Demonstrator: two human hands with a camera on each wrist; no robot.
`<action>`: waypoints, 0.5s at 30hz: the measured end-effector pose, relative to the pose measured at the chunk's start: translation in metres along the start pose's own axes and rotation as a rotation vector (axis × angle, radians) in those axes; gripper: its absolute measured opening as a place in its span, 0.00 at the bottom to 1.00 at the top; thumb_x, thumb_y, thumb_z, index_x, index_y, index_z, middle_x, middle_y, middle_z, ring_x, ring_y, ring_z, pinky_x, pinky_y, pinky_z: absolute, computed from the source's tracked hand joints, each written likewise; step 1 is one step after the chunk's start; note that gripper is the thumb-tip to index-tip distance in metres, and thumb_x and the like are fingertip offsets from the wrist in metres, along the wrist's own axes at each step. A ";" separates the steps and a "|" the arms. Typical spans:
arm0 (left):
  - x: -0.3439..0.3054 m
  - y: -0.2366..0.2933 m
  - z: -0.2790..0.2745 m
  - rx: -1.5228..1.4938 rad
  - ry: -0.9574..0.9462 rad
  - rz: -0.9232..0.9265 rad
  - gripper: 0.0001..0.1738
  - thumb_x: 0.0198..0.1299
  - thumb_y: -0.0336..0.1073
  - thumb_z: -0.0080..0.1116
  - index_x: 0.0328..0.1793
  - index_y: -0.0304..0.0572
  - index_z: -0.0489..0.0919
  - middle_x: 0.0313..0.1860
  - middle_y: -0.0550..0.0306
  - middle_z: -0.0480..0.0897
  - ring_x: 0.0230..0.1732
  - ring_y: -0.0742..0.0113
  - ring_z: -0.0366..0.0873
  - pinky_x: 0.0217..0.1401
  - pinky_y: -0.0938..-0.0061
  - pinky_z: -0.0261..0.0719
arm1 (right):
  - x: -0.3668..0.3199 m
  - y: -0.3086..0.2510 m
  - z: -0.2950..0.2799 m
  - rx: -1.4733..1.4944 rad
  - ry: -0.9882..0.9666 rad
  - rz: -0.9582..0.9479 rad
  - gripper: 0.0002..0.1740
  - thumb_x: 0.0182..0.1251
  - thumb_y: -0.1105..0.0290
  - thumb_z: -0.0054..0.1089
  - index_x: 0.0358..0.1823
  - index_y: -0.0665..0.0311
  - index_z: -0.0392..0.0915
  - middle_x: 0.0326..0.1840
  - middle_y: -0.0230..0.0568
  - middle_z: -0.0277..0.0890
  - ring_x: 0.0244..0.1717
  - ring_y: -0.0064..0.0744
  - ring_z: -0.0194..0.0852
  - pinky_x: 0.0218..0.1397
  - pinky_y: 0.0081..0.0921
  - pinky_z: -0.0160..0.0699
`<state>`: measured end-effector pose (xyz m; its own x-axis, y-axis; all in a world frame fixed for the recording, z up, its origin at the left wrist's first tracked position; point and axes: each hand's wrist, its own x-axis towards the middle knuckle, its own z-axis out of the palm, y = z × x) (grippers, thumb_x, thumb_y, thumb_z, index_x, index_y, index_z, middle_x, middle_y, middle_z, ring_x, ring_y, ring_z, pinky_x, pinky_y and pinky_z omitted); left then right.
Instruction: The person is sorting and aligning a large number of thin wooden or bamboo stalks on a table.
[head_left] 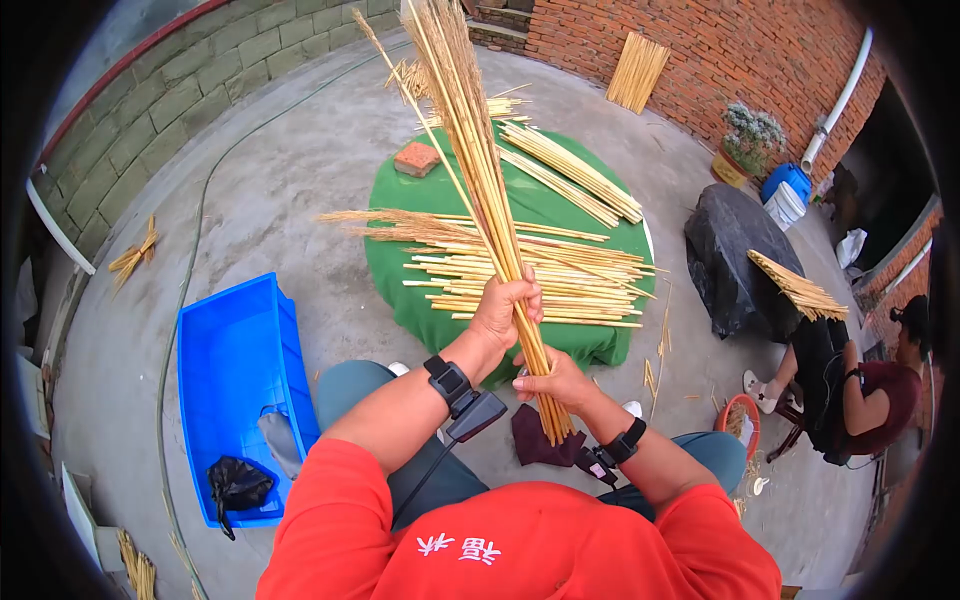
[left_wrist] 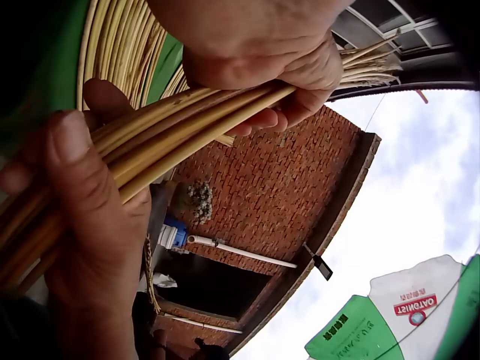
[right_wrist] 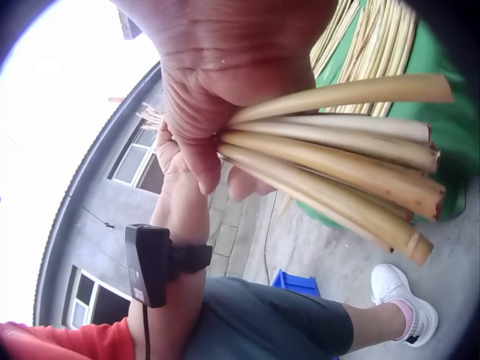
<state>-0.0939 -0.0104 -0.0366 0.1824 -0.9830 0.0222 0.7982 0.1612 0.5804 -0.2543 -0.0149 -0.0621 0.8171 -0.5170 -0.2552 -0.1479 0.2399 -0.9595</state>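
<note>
A bundle of reed stalks (head_left: 478, 165) with brown feathery tops slants up and away from the body. The left hand (head_left: 508, 312) grips it above the butt ends, fingers wrapped round the stalks. Lower down, the right hand (head_left: 560, 380) holds the same bundle, thumb laid across it, also seen in the left wrist view. Cut butt ends (right_wrist: 420, 191) fan out below the right hand in the right wrist view. Behind the bundle, more reed stalks (head_left: 540, 280) lie in rows on a green cloth (head_left: 395, 290) over a round table.
A red brick (head_left: 416, 158) weighs on the cloth. At the left stands a blue plastic bin (head_left: 230, 330) holding a black bag (head_left: 240, 483). At right, a person (head_left: 885, 400) sits by a black-covered mound (head_left: 735, 265). An orange basin (head_left: 738, 422) sits on the floor.
</note>
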 end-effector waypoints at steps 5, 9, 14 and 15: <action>-0.003 -0.004 0.004 0.030 -0.065 -0.022 0.10 0.52 0.32 0.60 0.37 0.44 0.70 0.18 0.58 0.72 0.18 0.69 0.70 0.24 0.72 0.71 | -0.011 -0.007 -0.007 0.172 -0.113 0.141 0.12 0.53 0.73 0.64 0.36 0.64 0.69 0.19 0.32 0.67 0.14 0.20 0.65 0.18 0.18 0.64; -0.011 0.009 0.024 -0.124 -0.079 -0.079 0.18 0.54 0.37 0.62 0.48 0.41 0.70 0.19 0.58 0.72 0.18 0.70 0.70 0.24 0.75 0.71 | -0.021 -0.019 -0.011 0.554 -0.397 0.248 0.10 0.53 0.74 0.62 0.34 0.64 0.69 0.16 0.32 0.65 0.12 0.21 0.61 0.17 0.19 0.62; -0.002 0.001 0.013 -0.017 -0.053 -0.029 0.12 0.54 0.36 0.62 0.39 0.41 0.71 0.16 0.61 0.71 0.14 0.73 0.67 0.19 0.78 0.70 | -0.013 -0.014 -0.008 0.315 -0.261 0.230 0.10 0.53 0.74 0.62 0.34 0.64 0.70 0.15 0.31 0.64 0.12 0.21 0.63 0.17 0.20 0.63; -0.001 0.000 0.013 0.013 0.076 -0.013 0.11 0.54 0.35 0.61 0.37 0.41 0.71 0.15 0.62 0.70 0.14 0.74 0.66 0.17 0.78 0.69 | -0.009 -0.012 -0.008 0.222 -0.198 0.226 0.11 0.53 0.74 0.62 0.35 0.64 0.69 0.16 0.32 0.65 0.13 0.22 0.64 0.18 0.21 0.64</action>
<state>-0.1017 -0.0108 -0.0259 0.2153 -0.9754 -0.0466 0.7931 0.1468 0.5911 -0.2642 -0.0194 -0.0490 0.8730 -0.2668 -0.4083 -0.2301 0.5130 -0.8270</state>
